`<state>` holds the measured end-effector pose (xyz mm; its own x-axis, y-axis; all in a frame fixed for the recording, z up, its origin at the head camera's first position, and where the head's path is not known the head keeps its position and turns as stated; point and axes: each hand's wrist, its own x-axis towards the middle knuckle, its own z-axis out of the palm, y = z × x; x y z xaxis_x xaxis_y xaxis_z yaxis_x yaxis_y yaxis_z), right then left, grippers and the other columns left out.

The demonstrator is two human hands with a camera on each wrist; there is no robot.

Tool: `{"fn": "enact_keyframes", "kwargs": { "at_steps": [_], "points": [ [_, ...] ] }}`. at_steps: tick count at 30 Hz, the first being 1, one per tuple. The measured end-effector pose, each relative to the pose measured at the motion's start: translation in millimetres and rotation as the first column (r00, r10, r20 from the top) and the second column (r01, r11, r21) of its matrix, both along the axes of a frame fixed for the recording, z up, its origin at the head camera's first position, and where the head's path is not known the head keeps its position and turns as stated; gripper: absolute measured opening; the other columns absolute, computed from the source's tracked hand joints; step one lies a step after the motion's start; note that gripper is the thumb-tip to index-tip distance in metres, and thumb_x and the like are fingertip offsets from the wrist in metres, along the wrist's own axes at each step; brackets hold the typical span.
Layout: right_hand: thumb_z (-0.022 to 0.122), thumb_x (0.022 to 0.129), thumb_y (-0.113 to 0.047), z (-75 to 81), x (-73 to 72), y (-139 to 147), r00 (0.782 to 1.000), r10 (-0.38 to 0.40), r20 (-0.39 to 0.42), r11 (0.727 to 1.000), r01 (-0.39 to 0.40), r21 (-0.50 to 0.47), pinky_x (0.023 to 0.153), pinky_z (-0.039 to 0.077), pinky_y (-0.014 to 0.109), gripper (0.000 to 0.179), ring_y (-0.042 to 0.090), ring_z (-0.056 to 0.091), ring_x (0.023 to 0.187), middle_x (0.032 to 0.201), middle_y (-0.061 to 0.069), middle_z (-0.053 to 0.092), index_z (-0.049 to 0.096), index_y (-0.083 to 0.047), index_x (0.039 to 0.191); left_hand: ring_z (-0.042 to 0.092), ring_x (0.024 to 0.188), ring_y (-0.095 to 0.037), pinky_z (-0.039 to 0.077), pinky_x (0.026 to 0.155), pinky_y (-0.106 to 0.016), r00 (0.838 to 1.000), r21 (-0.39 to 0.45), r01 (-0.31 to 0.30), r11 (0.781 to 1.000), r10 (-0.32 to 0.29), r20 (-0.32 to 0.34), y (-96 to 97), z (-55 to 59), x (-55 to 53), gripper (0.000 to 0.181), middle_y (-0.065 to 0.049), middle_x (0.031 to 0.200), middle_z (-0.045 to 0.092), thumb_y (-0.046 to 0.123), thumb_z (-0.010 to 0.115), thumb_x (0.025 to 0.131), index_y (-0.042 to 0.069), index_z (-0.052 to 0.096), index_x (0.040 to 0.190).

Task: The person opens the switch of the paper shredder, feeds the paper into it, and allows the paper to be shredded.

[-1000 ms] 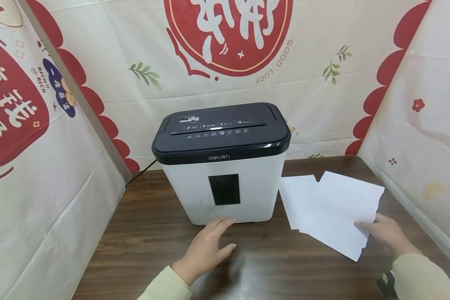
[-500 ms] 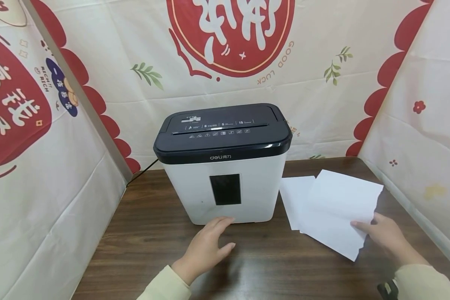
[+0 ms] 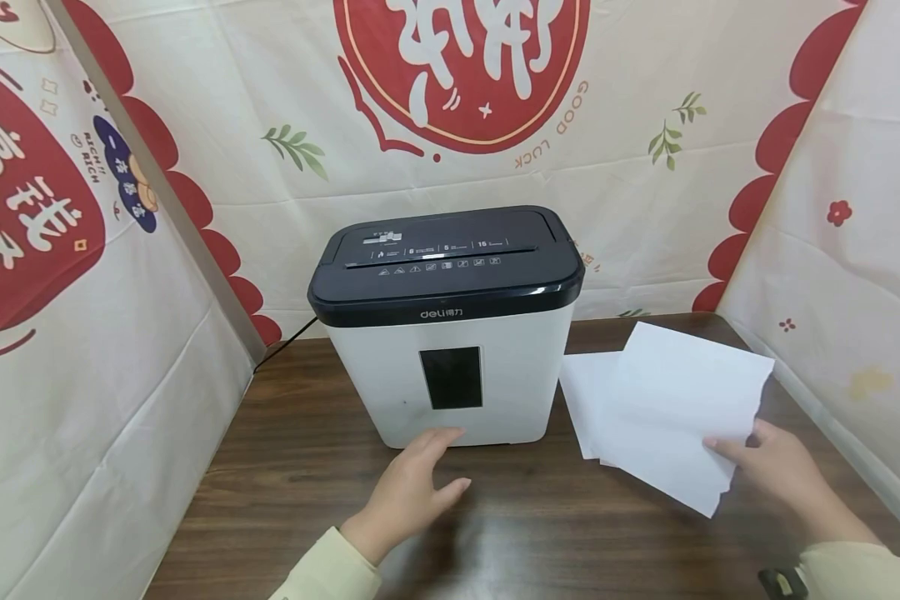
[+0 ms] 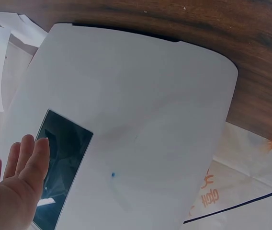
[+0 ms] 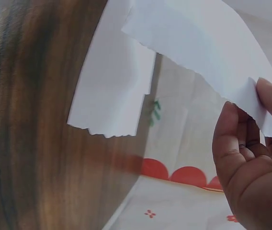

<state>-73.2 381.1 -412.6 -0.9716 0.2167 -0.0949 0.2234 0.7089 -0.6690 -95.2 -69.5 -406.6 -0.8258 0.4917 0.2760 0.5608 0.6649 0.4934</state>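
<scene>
A paper shredder (image 3: pixel 390 367) with a white bin and a black top stands at the middle of the table. My left hand (image 3: pixel 408 487) hovers in front of its lower face, fingers extended and holding nothing; the left wrist view has the same hand (image 4: pixel 18 187) by the dark window (image 4: pixel 64 165). My right hand (image 3: pixel 783 471) pinches the torn right edge of a white sheet of paper (image 3: pixel 682 408) between thumb and fingers. In the right wrist view that sheet (image 5: pixel 188 38) is raised and bent, above other paper (image 5: pixel 109 91) lying on the table.
More white paper (image 3: pixel 581 392) lies beside the shredder's right side, partly under the held sheet. A black cord (image 3: pixel 285 343) runs from the shredder to the left. Printed cloth walls (image 3: pixel 450 179) enclose the back and both sides of the brown wooden table (image 3: pixel 285 492).
The right hand has lifted the gripped sheet somewhat, and its far edge stands higher than before. The left hand has barely moved.
</scene>
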Motion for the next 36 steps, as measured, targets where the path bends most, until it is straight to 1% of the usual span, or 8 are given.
{"fn": "enact_keyframes", "kwargs": {
  "at_steps": [7, 14, 18, 21, 25, 30, 34, 36],
  "points": [
    [0.062, 0.093, -0.034, 14.9, 6.2, -8, 0.999, 0.008, -0.036, 0.999, -0.006, 0.033, 0.061, 0.047, 0.033, 0.060, 0.041, 0.065, 0.086, 0.102, 0.037, 0.062, 0.049, 0.019, 0.119, 0.050, 0.126, -0.020, 0.045, 0.101, -0.040, 0.999, 0.023, -0.010, 1.000, 0.009, 0.044, 1.1, 7.1, -0.9, 0.058, -0.003, 0.136, 0.054, 0.024, 0.073, 0.086, 0.012, 0.050, 0.138],
    [0.066, 0.091, -0.034, 22.5, 11.5, -16, 0.996, 0.024, -0.086, 0.998, -0.018, 0.062, 0.060, 0.046, 0.033, 0.058, 0.041, 0.065, 0.086, 0.103, 0.036, 0.063, 0.053, 0.016, 0.118, 0.049, 0.128, -0.020, 0.044, 0.102, -0.040, 0.999, 0.037, -0.010, 0.999, 0.008, 0.050, 3.1, 12.5, -0.4, 0.058, -0.004, 0.138, 0.053, 0.026, 0.073, 0.087, 0.012, 0.050, 0.139],
    [0.068, 0.089, -0.034, 29.2, 14.7, -22, 0.994, 0.026, -0.104, 0.998, -0.019, 0.067, 0.060, 0.045, 0.031, 0.057, 0.027, 0.065, 0.080, 0.101, 0.033, 0.065, 0.055, 0.014, 0.118, 0.049, 0.128, -0.020, 0.043, 0.103, -0.040, 0.999, 0.047, -0.006, 0.999, 0.003, 0.047, 4.4, 14.8, -0.1, 0.059, -0.004, 0.138, 0.053, 0.026, 0.073, 0.087, 0.012, 0.050, 0.139],
    [0.069, 0.089, -0.033, 35.4, 17.6, -28, 0.993, 0.031, -0.117, 0.997, -0.022, 0.078, 0.060, 0.044, 0.029, 0.055, 0.014, 0.060, 0.077, 0.097, 0.029, 0.067, 0.057, 0.013, 0.116, 0.049, 0.128, -0.020, 0.043, 0.103, -0.039, 0.999, 0.055, -0.003, 0.998, 0.000, 0.049, 5.5, 17.0, 0.4, 0.059, -0.004, 0.139, 0.052, 0.027, 0.073, 0.087, 0.013, 0.049, 0.139],
    [0.070, 0.088, -0.031, 39.7, 22.9, -34, 0.990, 0.035, -0.135, 0.997, -0.026, 0.072, 0.058, 0.043, 0.026, 0.051, 0.001, 0.054, 0.072, 0.094, 0.025, 0.069, 0.060, 0.011, 0.113, 0.048, 0.129, -0.019, 0.042, 0.104, -0.039, 0.999, 0.067, 0.004, 0.998, -0.007, 0.047, 7.7, 19.2, 0.6, 0.059, -0.004, 0.140, 0.051, 0.027, 0.073, 0.087, 0.013, 0.049, 0.139],
    [0.072, 0.087, -0.029, 41.3, 27.5, -42, 0.985, 0.038, -0.168, 0.998, -0.030, 0.051, 0.057, 0.042, 0.024, 0.047, -0.006, 0.052, 0.069, 0.091, 0.021, 0.070, 0.062, 0.009, 0.112, 0.047, 0.130, -0.019, 0.042, 0.104, -0.038, 0.999, 0.087, 0.016, 0.996, -0.020, 0.046, 11.1, 21.7, -0.4, 0.061, -0.004, 0.140, 0.051, 0.027, 0.073, 0.087, 0.011, 0.049, 0.140],
    [0.073, 0.086, -0.027, 40.8, 29.0, -50, 0.981, 0.046, -0.190, 0.999, -0.040, 0.037, 0.057, 0.042, 0.022, 0.043, -0.006, 0.053, 0.068, 0.088, 0.016, 0.071, 0.063, 0.008, 0.110, 0.048, 0.129, -0.018, 0.042, 0.104, -0.038, 0.999, 0.105, 0.027, 0.994, -0.031, 0.039, 13.5, 23.1, -1.5, 0.061, -0.004, 0.139, 0.052, 0.026, 0.074, 0.086, 0.010, 0.049, 0.139],
    [0.073, 0.086, -0.023, 40.2, 28.9, -54, 0.976, 0.063, -0.209, 0.998, -0.062, 0.012, 0.056, 0.044, 0.024, 0.040, -0.004, 0.054, 0.067, 0.087, 0.014, 0.071, 0.063, 0.007, 0.110, 0.049, 0.129, -0.018, 0.042, 0.104, -0.038, 0.999, 0.113, 0.031, 0.993, -0.035, 0.036, 14.7, 23.4, -1.8, 0.061, -0.003, 0.139, 0.052, 0.026, 0.074, 0.086, 0.010, 0.049, 0.139]
  ]
}}
